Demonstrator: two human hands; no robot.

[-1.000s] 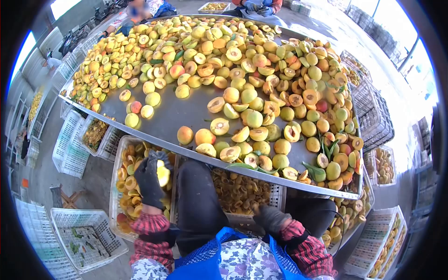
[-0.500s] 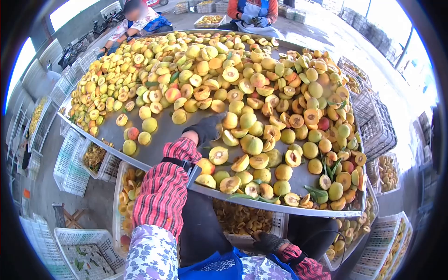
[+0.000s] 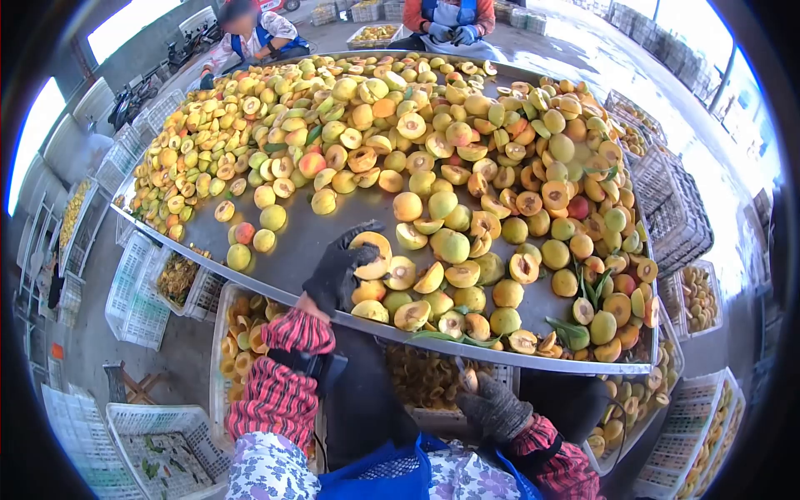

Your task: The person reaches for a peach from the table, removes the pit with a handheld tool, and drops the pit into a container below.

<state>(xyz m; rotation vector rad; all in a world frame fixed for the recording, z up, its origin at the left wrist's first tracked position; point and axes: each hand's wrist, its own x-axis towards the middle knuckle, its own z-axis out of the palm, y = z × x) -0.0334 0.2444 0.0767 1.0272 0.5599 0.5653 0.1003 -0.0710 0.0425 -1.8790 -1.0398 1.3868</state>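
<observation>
My left hand (image 3: pixel 336 268), in a dark glove, is closed on a cut peach half (image 3: pixel 372 255) just over the near edge of the metal table (image 3: pixel 292 237). Halved and whole yellow peaches (image 3: pixel 450 245) lie directly to its right. In front of my lap, my right hand (image 3: pixel 496 408) wears a grey glove, its fingers closed around a slim tool (image 3: pixel 459 364) whose thin tip points upward. The tool's lower part is hidden by the fingers. Below the table edge, a crate of brownish peach pieces (image 3: pixel 429 379) sits between my knees.
Peaches are heaped across the table's far side, with leaves (image 3: pixel 569 331) among those at right. Crates of peaches (image 3: pixel 237 333) stand under the near edge. A white crate (image 3: pixel 162 450) with leaf scraps is at lower left. Two people (image 3: pixel 452 25) sit at the far side.
My left hand has drawn back from the pile toward the table edge and taken hold of a peach half. My right hand has risen toward the table edge with the tool.
</observation>
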